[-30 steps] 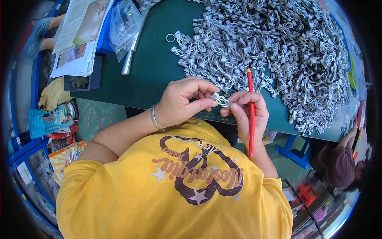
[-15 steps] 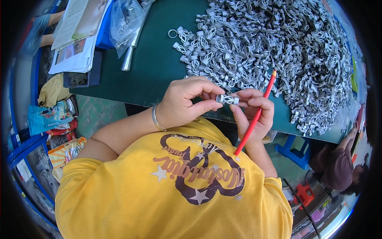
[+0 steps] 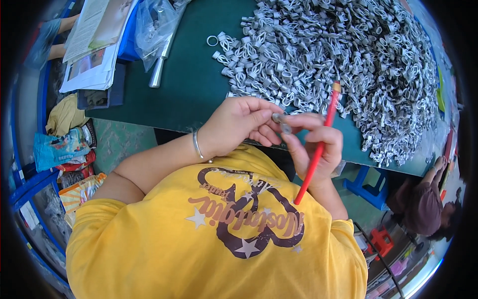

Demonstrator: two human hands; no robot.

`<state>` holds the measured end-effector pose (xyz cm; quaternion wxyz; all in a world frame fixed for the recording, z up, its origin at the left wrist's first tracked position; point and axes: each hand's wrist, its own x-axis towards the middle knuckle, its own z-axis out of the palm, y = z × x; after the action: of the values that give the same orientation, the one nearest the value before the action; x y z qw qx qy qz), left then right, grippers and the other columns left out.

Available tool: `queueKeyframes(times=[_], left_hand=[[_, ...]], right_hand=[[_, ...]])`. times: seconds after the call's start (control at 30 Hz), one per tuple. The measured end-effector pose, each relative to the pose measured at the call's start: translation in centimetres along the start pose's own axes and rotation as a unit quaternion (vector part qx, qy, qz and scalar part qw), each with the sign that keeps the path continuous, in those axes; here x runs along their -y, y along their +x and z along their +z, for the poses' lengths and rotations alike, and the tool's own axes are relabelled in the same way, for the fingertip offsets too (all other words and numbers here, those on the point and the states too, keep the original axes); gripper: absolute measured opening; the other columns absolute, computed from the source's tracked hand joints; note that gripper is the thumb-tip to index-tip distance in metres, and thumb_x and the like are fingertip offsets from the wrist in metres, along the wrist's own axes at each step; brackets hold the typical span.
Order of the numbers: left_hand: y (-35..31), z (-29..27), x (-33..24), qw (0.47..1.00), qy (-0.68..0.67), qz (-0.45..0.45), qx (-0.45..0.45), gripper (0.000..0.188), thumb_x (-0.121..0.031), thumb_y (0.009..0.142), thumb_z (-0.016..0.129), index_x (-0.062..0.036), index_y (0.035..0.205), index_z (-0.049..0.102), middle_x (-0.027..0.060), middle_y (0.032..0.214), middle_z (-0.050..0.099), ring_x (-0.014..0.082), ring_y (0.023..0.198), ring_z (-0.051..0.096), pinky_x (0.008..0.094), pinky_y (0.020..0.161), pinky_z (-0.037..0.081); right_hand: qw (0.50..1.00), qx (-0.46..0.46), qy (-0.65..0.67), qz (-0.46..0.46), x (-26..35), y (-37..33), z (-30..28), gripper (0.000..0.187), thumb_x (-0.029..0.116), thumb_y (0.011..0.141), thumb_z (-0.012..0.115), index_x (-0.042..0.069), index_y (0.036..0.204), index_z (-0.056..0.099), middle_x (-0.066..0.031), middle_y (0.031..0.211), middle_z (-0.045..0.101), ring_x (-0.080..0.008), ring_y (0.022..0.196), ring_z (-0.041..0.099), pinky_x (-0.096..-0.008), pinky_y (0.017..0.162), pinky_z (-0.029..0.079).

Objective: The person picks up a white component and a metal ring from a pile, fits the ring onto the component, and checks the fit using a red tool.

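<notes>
Newly turned, the mid-frame metal piece [image 3: 285,128], pinched by left hand [image 3: 243,120] and right hand [image 3: 328,149], seems light, stiff; hold its ends.

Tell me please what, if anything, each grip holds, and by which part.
Left grip and right grip hold a small metal piece, exact part unclear; the right also holds a red pencil near mid-length.

Head view: before me, the wearer's fisheye camera is facing down at close range, yellow shirt [image 3: 164,244] at six o'clock, green table [image 3: 199,65] at twelve.
</notes>
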<state>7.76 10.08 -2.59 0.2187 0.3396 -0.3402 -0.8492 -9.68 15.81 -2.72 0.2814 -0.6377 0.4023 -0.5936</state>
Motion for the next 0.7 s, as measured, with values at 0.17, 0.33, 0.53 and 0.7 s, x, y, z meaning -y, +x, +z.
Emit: queueKeyframes(times=[0.17, 0.33, 0.53, 0.7], left_hand=[[0.1, 0.0, -0.3, 0.981, -0.166, -0.078, 0.065, 0.024, -0.022, 0.097, 0.042, -0.0016, 0.101, 0.053, 0.0026, 0.074, 0.050, 0.0067, 0.056, 0.046, 0.0174, 0.044, 0.036], [0.0, -0.1, -0.4, 0.997, -0.045, -0.052, 0.040, 0.010, -0.015, 0.092, 0.053, -0.0090, 0.091, 0.046, -0.0033, 0.066, 0.040, 0.0035, 0.051, 0.034, 0.0173, 0.042, 0.026], [-0.1, 0.2, 0.1, 0.995, 0.094, -0.015, -0.013, 0.011, -0.013, 0.088, 0.059, -0.0065, 0.091, 0.051, -0.0003, 0.075, 0.054, 0.0045, 0.059, 0.050, 0.0161, 0.048, 0.037], [-0.2, 0.1, 0.5, 0.986, 0.166, 0.018, -0.020, 0.017, -0.003, 0.082, 0.065, -0.0034, 0.094, 0.054, -0.0004, 0.080, 0.056, 0.0044, 0.070, 0.054, 0.0170, 0.057, 0.043]], right_hand=[[0.991, -0.081, -0.102, 0.042, -0.3, 0.1, -3.0, 0.022, -0.009, 0.080, 0.061, 0.003, 0.079, 0.043, -0.0178, 0.086, 0.066, -0.0190, 0.070, 0.064, -0.0263, 0.063, 0.051], [0.966, 0.023, -0.253, 0.039, -0.9, -0.7, -4.5, 0.028, -0.005, 0.067, 0.073, 0.004, 0.075, 0.047, -0.0118, 0.079, 0.064, -0.0238, 0.070, 0.062, -0.0304, 0.062, 0.049], [0.926, 0.098, -0.365, 0.002, -1.3, -0.6, -3.4, 0.033, 0.002, 0.058, 0.075, 0.005, 0.077, 0.049, -0.0072, 0.081, 0.061, -0.0291, 0.068, 0.054, -0.0381, 0.060, 0.042], [0.960, 0.013, -0.280, 0.017, -0.8, -0.3, -3.9, 0.028, -0.007, 0.065, 0.071, 0.005, 0.077, 0.048, -0.0094, 0.077, 0.061, -0.0222, 0.065, 0.060, -0.0289, 0.058, 0.048]])
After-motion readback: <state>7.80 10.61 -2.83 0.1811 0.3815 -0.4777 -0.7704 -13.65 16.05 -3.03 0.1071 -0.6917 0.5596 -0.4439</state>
